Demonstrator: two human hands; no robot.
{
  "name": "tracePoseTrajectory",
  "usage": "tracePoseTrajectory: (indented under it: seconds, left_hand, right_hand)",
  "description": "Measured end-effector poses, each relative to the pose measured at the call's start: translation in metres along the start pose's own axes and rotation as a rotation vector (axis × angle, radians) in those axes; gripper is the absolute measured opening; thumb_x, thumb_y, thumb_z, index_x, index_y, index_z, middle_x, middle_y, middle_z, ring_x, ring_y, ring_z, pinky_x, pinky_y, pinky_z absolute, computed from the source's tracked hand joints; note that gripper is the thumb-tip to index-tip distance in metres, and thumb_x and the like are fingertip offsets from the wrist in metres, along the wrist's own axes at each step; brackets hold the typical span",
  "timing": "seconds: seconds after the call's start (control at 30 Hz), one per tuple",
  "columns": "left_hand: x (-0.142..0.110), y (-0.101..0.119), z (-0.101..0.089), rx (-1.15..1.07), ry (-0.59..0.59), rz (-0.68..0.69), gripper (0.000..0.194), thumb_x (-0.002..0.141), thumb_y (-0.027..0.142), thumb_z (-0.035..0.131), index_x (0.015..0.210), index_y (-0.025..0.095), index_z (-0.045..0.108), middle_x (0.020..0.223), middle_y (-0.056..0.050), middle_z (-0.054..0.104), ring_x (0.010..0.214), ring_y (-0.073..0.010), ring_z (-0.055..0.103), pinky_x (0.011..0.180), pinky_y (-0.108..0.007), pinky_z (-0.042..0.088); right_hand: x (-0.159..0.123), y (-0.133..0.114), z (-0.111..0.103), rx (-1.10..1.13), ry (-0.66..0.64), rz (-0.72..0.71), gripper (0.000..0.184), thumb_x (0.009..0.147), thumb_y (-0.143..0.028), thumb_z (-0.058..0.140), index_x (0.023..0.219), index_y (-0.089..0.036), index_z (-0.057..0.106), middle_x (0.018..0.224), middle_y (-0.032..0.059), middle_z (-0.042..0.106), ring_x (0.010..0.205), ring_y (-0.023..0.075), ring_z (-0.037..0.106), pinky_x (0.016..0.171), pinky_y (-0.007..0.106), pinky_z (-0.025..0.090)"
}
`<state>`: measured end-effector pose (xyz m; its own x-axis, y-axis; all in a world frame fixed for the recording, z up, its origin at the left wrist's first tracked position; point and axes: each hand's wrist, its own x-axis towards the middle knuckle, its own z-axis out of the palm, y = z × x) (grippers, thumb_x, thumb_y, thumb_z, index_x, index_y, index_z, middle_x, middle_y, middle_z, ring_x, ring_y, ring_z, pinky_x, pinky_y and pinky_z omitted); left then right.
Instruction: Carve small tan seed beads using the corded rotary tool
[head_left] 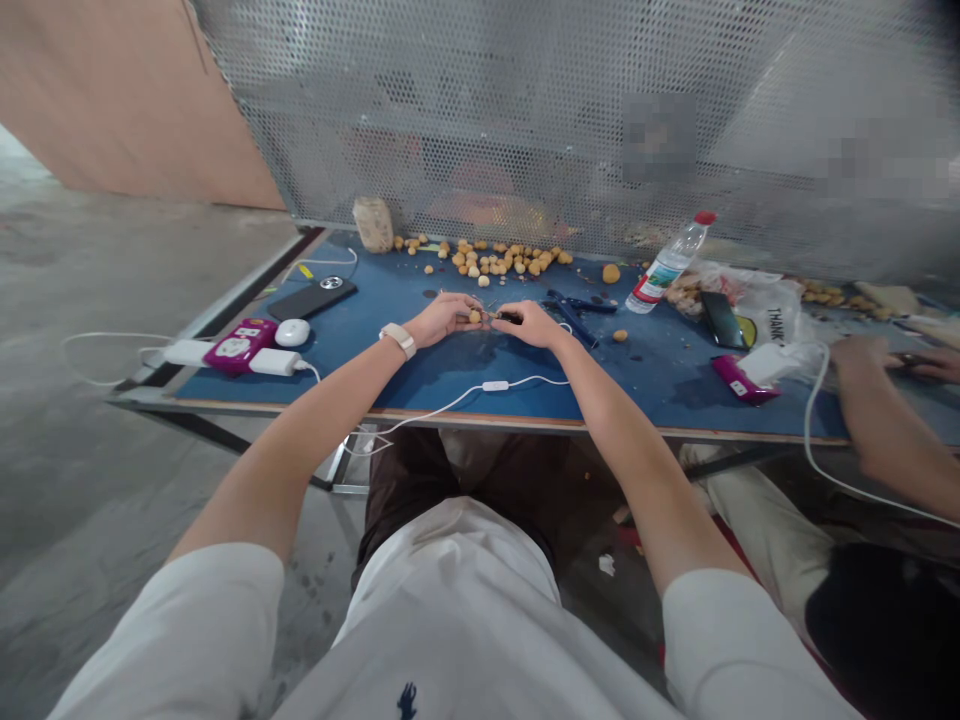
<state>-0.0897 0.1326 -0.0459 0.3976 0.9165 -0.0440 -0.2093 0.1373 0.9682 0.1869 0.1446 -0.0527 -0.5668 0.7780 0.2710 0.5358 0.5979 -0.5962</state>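
Note:
Between the fingertips of my left hand [441,319] is a small round tan ball [475,316]. My right hand [532,323] is closed around the dark handle of a small thin tool [510,318]. The tool's narrow end points left at the ball; whether they touch is too small to tell. Both hands are low over the blue tabletop [420,378]. Just beyond my right hand lie blue-handled pliers [581,303]. A heap of similar tan balls [517,262] lies along the back of the table, and a single tan ball [620,336] sits right of my right hand.
At the left are a black phone [311,298], a white case [292,332] and a purple power strip [240,345]. A white cable [495,386] crosses the front. A water bottle [667,265] leans at the right. A co-worker's hands [862,355] are at far right.

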Motion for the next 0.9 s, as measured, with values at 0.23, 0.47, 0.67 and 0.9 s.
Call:
tracePoseTrajectory:
  seconds: [0.23, 0.47, 0.67, 0.9]
  left_hand:
    - [0.0007, -0.0007, -0.0009, -0.001, -0.004, 0.02, 0.018, 0.089, -0.004, 0.074, 0.095, 0.011, 0.083, 0.101, -0.016, 0.094, 0.098, -0.0257, 0.097, 0.12, -0.046, 0.076]
    - [-0.0007, 0.0001, 0.0006, 0.007, -0.014, 0.023, 0.019, 0.086, -0.004, 0.073, 0.091, 0.012, 0.082, 0.101, -0.016, 0.094, 0.097, -0.0252, 0.096, 0.119, -0.045, 0.076]
    - [-0.0013, 0.0007, 0.0009, 0.013, 0.006, 0.022, 0.021, 0.089, -0.004, 0.073, 0.096, 0.012, 0.084, 0.099, -0.013, 0.093, 0.096, -0.0232, 0.094, 0.127, -0.049, 0.074]
    - [-0.0032, 0.0041, 0.0032, 0.019, 0.019, 0.01, 0.021, 0.094, -0.005, 0.073, 0.096, 0.012, 0.084, 0.098, -0.011, 0.092, 0.09, -0.0196, 0.092, 0.121, -0.043, 0.075]
  right_hand:
    - [0.0001, -0.0015, 0.0006, 0.001, 0.005, -0.007, 0.064, 0.105, -0.086, 0.073, 0.094, -0.023, 0.077, 0.079, 0.0007, 0.062, 0.08, 0.022, 0.052, 0.08, 0.039, 0.035]
    - [-0.0004, -0.0034, 0.0, 0.009, 0.009, -0.011, 0.067, 0.105, -0.089, 0.073, 0.09, -0.024, 0.074, 0.077, -0.0002, 0.059, 0.08, 0.0218, 0.05, 0.08, 0.039, 0.035]
    - [-0.0005, -0.0018, 0.0006, 0.017, 0.01, -0.013, 0.066, 0.105, -0.089, 0.074, 0.091, -0.024, 0.074, 0.077, 0.0, 0.059, 0.08, 0.0218, 0.049, 0.078, 0.038, 0.034]
    - [-0.0003, -0.0017, 0.0001, 0.018, 0.014, -0.005, 0.064, 0.105, -0.086, 0.074, 0.094, -0.024, 0.077, 0.079, 0.0008, 0.06, 0.081, 0.0227, 0.051, 0.081, 0.04, 0.034]
